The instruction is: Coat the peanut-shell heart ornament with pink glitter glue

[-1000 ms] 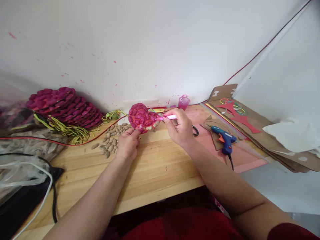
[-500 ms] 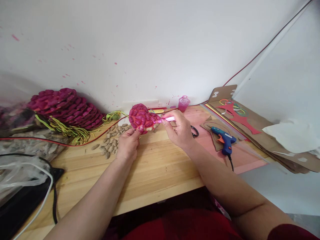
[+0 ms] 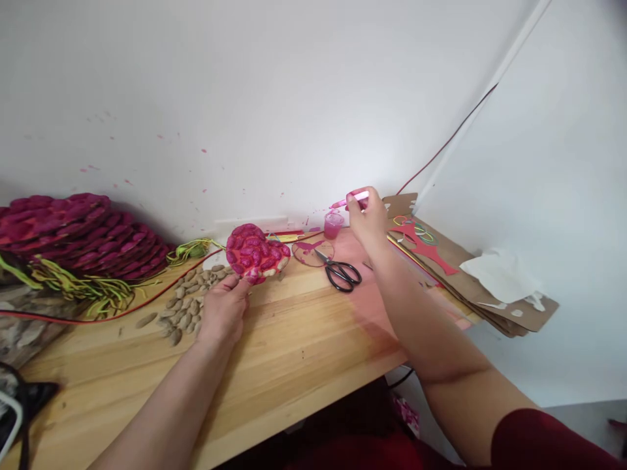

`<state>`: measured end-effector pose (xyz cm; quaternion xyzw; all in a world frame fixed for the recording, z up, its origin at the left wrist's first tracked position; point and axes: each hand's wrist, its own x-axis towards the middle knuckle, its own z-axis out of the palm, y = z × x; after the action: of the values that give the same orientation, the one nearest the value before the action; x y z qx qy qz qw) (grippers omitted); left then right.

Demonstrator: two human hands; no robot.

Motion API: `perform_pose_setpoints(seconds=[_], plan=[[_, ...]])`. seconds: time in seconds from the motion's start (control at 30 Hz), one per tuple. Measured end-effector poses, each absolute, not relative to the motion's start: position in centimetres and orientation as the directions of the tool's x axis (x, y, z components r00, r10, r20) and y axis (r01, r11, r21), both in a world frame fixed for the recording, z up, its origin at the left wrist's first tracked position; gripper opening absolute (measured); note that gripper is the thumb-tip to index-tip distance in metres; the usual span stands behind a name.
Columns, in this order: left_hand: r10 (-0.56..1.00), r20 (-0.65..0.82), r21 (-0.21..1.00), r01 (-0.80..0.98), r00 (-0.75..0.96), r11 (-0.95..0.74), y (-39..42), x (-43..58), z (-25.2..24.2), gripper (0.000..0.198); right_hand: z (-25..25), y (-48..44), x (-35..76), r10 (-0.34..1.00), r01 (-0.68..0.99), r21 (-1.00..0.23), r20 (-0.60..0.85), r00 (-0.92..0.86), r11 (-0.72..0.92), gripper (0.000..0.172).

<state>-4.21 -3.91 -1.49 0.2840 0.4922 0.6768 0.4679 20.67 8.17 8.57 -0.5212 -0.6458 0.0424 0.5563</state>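
My left hand (image 3: 226, 305) grips the lower edge of a rounded piece covered in peanuts (image 3: 255, 251), mostly painted magenta. A few peanuts at its lower right are still bare tan. Between the fingers of my right hand (image 3: 367, 212) is a paintbrush (image 3: 353, 198) with a pale handle and pink-stained tip. That tip hovers just above a clear plastic cup (image 3: 334, 225) of pink paint by the wall. Loose unpainted peanuts (image 3: 189, 307) lie on the table left of my left hand.
Black-handled scissors (image 3: 343, 275) rest mid-table. At left is a stack of magenta peanut pieces (image 3: 88, 235) with yellow-green strings (image 3: 93, 287). A red cord (image 3: 161, 300) crosses the table. Cardboard sheets (image 3: 455, 277), red cut-outs (image 3: 428, 251) and white tissue (image 3: 504, 274) lie at right.
My right hand has lifted the paintbrush off the peanut piece and carried it right, over the cup. My left hand still holds the piece. The view has turned, and the scissors now show fully.
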Motion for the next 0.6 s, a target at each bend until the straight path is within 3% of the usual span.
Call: perform_pose_setpoints(seconds=[0.1,0.13,0.4,0.6], plan=[[0.912,-0.083,0.929,-0.363,-0.402,-0.075,-4.0,-4.2,-1.3,0.041,9.3,11.3,21.4,0.871,0.859,-0.498,0.468,0.146,0.123,0.026],[0.91,-0.082,0.928,-0.364,-0.405,-0.079,-4.0,-4.2,-1.3,0.041,9.1,12.1,21.4,0.892,0.88,-0.467,0.429,0.142,0.085,0.027],[0.905,-0.1,0.928,-0.366,-0.413,-0.065,-3.9,-4.2,-1.3,0.045,6.2,14.8,20.8,0.947,0.936,-0.344,0.274,0.17,-0.069,0.031],[0.902,-0.075,0.929,-0.358,-0.425,-0.091,-3.8,-4.0,-1.4,0.044,6.1,15.3,20.6,0.946,0.947,-0.302,0.263,0.19,-0.107,0.034]])
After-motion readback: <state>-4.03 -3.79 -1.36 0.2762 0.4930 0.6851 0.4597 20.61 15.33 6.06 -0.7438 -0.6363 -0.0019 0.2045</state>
